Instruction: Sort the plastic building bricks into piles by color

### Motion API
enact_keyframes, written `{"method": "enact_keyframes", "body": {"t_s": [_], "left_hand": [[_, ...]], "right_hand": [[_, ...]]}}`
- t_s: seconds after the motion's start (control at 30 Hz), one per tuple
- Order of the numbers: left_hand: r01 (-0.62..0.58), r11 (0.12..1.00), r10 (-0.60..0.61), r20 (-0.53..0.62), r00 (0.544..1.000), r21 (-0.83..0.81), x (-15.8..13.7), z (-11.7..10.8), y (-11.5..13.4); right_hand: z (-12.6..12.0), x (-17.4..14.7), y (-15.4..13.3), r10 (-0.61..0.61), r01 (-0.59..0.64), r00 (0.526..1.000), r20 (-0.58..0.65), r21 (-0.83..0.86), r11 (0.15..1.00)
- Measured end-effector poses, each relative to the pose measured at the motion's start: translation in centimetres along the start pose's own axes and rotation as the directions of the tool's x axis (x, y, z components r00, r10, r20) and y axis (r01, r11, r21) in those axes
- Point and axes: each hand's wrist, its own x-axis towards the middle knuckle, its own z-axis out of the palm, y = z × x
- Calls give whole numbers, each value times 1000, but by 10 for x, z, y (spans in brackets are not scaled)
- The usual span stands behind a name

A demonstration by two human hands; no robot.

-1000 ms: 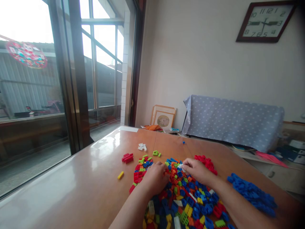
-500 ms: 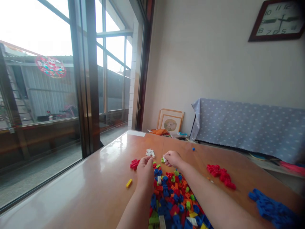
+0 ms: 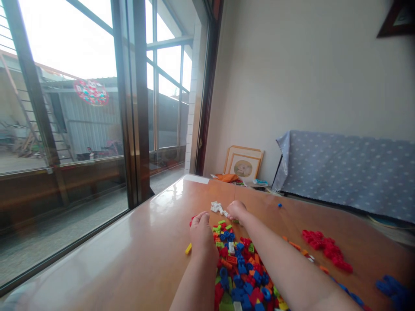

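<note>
My right hand (image 3: 237,210) is closed at the far end of the brick heap, with a small white toy brick (image 3: 226,213) at its fingertips. That brick is close beside a cluster of white bricks (image 3: 216,207); I cannot tell whether they touch. My left hand (image 3: 200,229) has its thumb and fingers pressed together in front of some red bricks (image 3: 191,222), which it mostly covers. Whatever it pinches, if anything, is hidden. Between my forearms spreads a heap of mixed toy bricks (image 3: 241,268) in blue, red, orange, green and yellow.
A single yellow brick (image 3: 188,249) lies left of my left wrist. Red bricks (image 3: 326,248) and blue bricks (image 3: 394,290) are grouped on the right of the wooden table (image 3: 136,259). A small blue piece (image 3: 279,205) lies farther back. Glass doors stand left.
My right hand has brought the white brick from the right up beside the white cluster. My left hand stays pinched near the red bricks. The view has swung left.
</note>
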Motion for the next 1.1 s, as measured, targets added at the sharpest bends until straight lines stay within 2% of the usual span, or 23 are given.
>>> {"method": "enact_keyframes", "body": {"t_s": [0.13, 0.33, 0.53, 0.63, 0.83, 1.1], "left_hand": [[9, 1000, -9, -3, 1000, -8, 2, -1, -1], [23, 1000, -23, -13, 1000, -7, 2, 0, -1], [46, 999, -46, -8, 999, 13, 2, 1, -1], [45, 999, -45, -9, 999, 12, 3, 0, -1], [37, 999, -37, 1, 999, -10, 1, 0, 0], [49, 999, -50, 15, 999, 19, -4, 3, -3]], "right_hand": [[5, -2, 1, 87, -87, 995, 51, -15, 996], [13, 0, -5, 95, -95, 995, 6, -12, 995], [15, 4, -11, 109, -105, 993, 45, -69, 992], [9, 6, -11, 70, -67, 997, 37, -77, 995], [-23, 7, 9, -95, 86, 993, -66, -140, 987], [-35, -10, 46, -256, 268, 963, 81, -249, 931]]}}
